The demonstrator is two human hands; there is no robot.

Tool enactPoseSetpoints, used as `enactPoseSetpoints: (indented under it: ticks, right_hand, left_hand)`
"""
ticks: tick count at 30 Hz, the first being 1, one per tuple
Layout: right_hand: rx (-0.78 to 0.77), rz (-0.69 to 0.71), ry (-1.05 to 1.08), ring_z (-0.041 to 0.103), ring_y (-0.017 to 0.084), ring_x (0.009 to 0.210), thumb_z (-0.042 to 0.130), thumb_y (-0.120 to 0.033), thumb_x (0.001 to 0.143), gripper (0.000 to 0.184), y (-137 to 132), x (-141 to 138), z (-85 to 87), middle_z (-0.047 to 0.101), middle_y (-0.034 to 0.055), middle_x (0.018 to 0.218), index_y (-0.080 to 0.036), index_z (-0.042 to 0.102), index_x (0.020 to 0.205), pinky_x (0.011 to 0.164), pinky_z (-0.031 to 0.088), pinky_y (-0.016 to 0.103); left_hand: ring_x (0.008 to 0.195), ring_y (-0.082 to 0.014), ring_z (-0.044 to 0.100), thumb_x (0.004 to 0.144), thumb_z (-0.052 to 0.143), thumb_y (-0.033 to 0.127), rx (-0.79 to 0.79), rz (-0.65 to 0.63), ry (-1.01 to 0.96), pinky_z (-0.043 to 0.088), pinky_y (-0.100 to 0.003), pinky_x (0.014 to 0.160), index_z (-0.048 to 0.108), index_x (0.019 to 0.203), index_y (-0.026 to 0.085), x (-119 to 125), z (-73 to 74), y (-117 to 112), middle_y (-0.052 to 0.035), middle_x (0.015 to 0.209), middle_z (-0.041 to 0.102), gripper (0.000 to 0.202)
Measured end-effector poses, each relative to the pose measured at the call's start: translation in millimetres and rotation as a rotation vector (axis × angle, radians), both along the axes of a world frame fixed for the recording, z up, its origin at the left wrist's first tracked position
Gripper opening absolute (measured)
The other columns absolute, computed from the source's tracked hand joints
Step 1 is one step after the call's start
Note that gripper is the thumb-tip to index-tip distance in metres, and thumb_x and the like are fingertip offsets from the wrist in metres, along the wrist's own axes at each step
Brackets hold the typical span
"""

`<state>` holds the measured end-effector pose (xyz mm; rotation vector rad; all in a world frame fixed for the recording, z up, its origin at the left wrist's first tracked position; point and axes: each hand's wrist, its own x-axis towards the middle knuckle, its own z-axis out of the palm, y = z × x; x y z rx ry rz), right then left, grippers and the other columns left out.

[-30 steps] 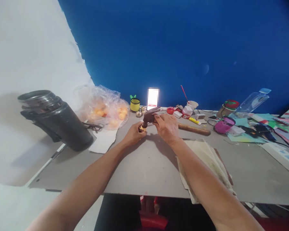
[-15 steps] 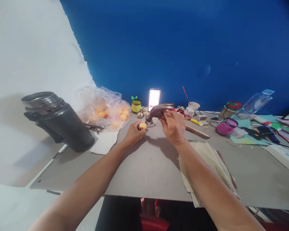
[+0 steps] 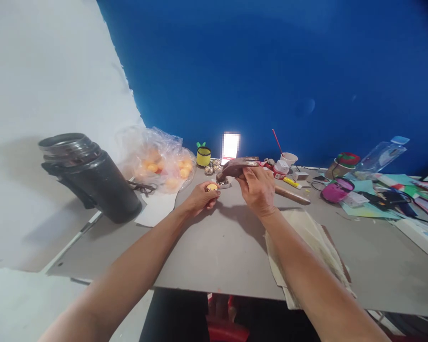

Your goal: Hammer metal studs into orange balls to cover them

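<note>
My left hand (image 3: pixel 200 198) rests on the grey tabletop (image 3: pixel 217 247) with its fingers closed round a small yellow-orange ball (image 3: pixel 211 187). My right hand (image 3: pixel 257 188) grips a hammer just behind its dark metal head (image 3: pixel 231 168). The wooden handle (image 3: pixel 292 195) sticks out to the right, low over the table. The hammer head hovers just above and to the right of the ball, over a small silvery piece (image 3: pixel 224 183) on the table.
A black cylindrical container (image 3: pixel 89 178) lies tilted at left. A clear plastic bag of orange balls (image 3: pixel 160 164) sits behind my left hand. Yellow cup (image 3: pixel 203 156), paper cup with red stick (image 3: pixel 288 158), pink lid (image 3: pixel 334 192), papers, cables at right. Stacked papers (image 3: pixel 306 242) under my right forearm.
The hammer head has lifted off the ball and shifted right. My left hand has turned slightly, showing the ball's yellow top. The view has drifted a little.
</note>
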<state>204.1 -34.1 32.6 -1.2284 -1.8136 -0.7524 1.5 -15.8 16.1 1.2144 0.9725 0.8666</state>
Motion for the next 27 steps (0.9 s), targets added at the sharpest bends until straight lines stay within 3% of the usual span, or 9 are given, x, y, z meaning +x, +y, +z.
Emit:
enactPoseSetpoints:
  ticks: [5,10,17,21,27]
  right_hand:
    - [-0.049,0.097,-0.127,0.055,0.02,0.086,0.053,-0.03,0.105,0.022,-2.3,-6.5,-2.7,0.069,0.0072,0.092,-0.021,0.071,0.115,0.079,0.03,0.035]
    - [0.012,0.01,-0.05,0.052,0.021,0.084,0.053,-0.033,0.105,0.023,-3.4,-5.4,0.1,0.066,0.0071,0.088,-0.021,0.072,0.108,0.079,0.028,0.036]
    - [-0.062,0.033,-0.105,0.051,0.021,0.083,0.052,-0.033,0.106,0.024,-4.9,-8.5,0.8,0.062,0.0061,0.081,-0.021,0.073,0.108,0.077,0.028,0.036]
    - [-0.065,-0.015,-0.041,0.053,0.023,0.086,0.05,-0.037,0.106,0.028,-5.1,-6.7,1.6,0.066,0.0081,0.088,-0.022,0.072,0.114,0.079,0.03,0.036]
    - [-0.141,0.056,-0.094,0.054,0.022,0.087,0.051,-0.036,0.106,0.026,-4.8,-7.2,0.0,0.067,0.0075,0.086,-0.022,0.072,0.113,0.078,0.03,0.036]
  left_hand:
    - [0.039,-0.0037,0.036,0.07,0.078,0.015,-0.04,-0.006,-0.008,0.023,-0.018,0.039,0.053,0.094,0.02,1.7,-0.2,-1.4,0.0108,0.057,0.045,0.035]
    - [0.036,-0.0026,0.034,0.074,0.08,0.023,-0.052,-0.022,-0.047,0.019,-0.017,0.038,0.05,0.089,0.021,-0.7,-0.8,-0.1,0.0108,0.056,0.044,0.034]
    - [0.036,-0.0044,0.04,0.073,0.078,0.024,-0.084,-0.087,-0.092,0.025,-0.017,0.036,0.051,0.095,0.02,-0.9,-3.9,1.0,0.0074,0.058,0.055,0.035]
    - [0.038,-0.0053,0.043,0.073,0.078,0.025,-0.062,-0.043,-0.096,0.026,-0.018,0.036,0.05,0.094,0.02,-0.9,-4.3,1.3,0.0045,0.061,0.059,0.035]
    - [0.04,-0.0083,0.049,0.075,0.073,0.023,0.07,0.033,0.037,0.032,-0.021,0.038,0.05,0.093,0.02,2.1,-4.5,-1.1,0.0044,0.061,0.06,0.03]
